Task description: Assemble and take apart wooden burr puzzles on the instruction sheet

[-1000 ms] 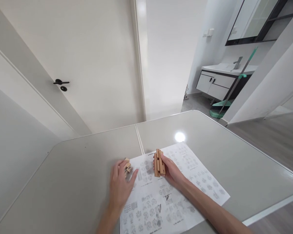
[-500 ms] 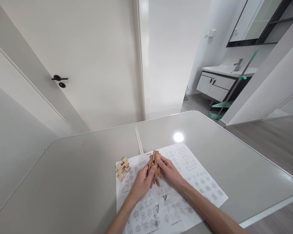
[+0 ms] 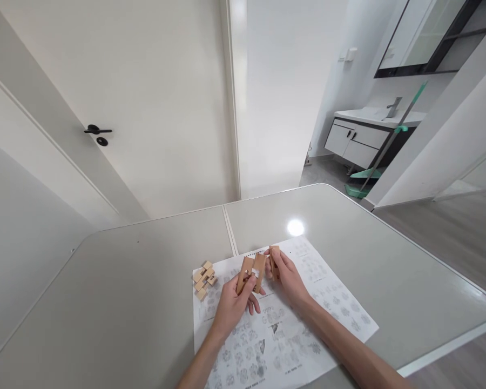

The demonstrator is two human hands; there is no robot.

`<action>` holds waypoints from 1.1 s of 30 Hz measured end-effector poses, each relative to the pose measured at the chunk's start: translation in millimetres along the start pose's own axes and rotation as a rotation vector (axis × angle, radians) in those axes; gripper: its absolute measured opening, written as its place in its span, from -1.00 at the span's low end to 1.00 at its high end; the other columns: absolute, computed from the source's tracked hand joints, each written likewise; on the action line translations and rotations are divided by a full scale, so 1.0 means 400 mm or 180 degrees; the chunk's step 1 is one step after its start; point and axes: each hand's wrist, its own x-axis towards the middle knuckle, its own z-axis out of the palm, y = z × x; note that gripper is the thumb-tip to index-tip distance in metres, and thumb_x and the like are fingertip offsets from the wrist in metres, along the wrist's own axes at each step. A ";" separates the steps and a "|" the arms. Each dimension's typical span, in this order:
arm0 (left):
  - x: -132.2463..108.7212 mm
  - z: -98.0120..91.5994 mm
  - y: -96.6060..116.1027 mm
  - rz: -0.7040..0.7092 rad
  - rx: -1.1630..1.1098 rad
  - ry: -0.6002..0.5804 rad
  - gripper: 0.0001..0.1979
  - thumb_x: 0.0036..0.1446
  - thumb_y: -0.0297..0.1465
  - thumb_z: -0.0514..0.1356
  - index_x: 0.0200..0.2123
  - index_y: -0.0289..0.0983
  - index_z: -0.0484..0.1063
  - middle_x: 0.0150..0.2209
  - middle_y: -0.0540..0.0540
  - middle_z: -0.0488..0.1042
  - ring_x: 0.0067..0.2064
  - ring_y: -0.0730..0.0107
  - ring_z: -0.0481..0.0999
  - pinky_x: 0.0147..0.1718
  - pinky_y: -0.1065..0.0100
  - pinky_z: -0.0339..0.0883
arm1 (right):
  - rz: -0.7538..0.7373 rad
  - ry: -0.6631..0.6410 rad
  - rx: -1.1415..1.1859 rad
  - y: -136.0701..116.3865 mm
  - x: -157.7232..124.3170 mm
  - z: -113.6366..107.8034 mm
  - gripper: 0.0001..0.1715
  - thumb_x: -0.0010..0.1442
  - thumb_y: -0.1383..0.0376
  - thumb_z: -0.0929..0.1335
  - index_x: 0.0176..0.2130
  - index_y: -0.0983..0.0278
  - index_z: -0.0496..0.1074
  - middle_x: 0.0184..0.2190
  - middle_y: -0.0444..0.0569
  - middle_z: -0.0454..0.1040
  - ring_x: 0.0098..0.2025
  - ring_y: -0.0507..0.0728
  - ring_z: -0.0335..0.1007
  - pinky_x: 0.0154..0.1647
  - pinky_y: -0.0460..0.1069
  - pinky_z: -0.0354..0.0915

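My left hand (image 3: 237,300) is closed around notched wooden puzzle pieces (image 3: 245,269), held slightly apart from one another above the printed sheet (image 3: 303,346). Just to the right, my right hand (image 3: 285,275) grips a single notched wooden piece (image 3: 274,255) between thumb and fingers, with a gap between it and the left hand's pieces. On the sheet's upper left corner lies an interlocked cluster of small wooden blocks (image 3: 204,280), one bearing a dark mark. My fingers partly hide the held pieces.
The sheet lies on a grey table (image 3: 137,302) with a pale seam (image 3: 229,229) across it. A white door (image 3: 154,97) stands beyond. At the right back are a sink cabinet (image 3: 356,138) and a green dustpan (image 3: 356,191) with a long handle.
The wooden pieces, earlier bunched together between both hands, have come apart. My right hand has moved slightly right with one piece, while the left keeps the others.
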 end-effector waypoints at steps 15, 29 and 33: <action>-0.001 -0.010 0.005 0.0026 -0.0235 0.0025 -0.49 0.33 0.09 0.03 -0.34 -0.25 0.31 -0.46 0.02 0.44 -0.66 0.58 0.31 -0.66 0.46 0.15 | 0.0174 -0.0163 0.0167 -0.023 -0.007 0.006 -0.52 0.20 -0.12 0.47 -0.23 0.22 0.40 -0.58 -0.30 0.07 -0.59 -0.05 -0.21 -0.59 -0.07 -0.16; 0.000 -0.020 0.013 0.0020 -0.0984 0.0343 -0.55 0.18 -0.01 0.28 -0.41 -0.20 0.17 -0.54 0.19 0.09 -0.60 0.63 -0.04 -0.63 0.50 0.03 | 0.0133 -0.0503 -0.0032 -0.020 -0.013 0.011 -0.49 0.26 -0.12 0.42 -0.09 0.23 0.49 -0.50 -0.20 0.32 -0.60 -0.05 -0.08 -0.58 -0.07 -0.12; -0.005 -0.020 0.014 -0.0045 -0.0757 0.0503 -0.52 0.11 0.03 0.34 -0.35 -0.21 0.26 -0.61 0.24 -0.02 -0.61 0.65 -0.12 -0.65 0.53 -0.18 | 0.0045 -0.0671 -0.0227 -0.019 -0.018 0.017 -0.49 0.28 -0.14 0.40 -0.11 0.24 0.49 -0.49 -0.18 0.33 -0.59 -0.04 -0.05 -0.58 -0.07 -0.09</action>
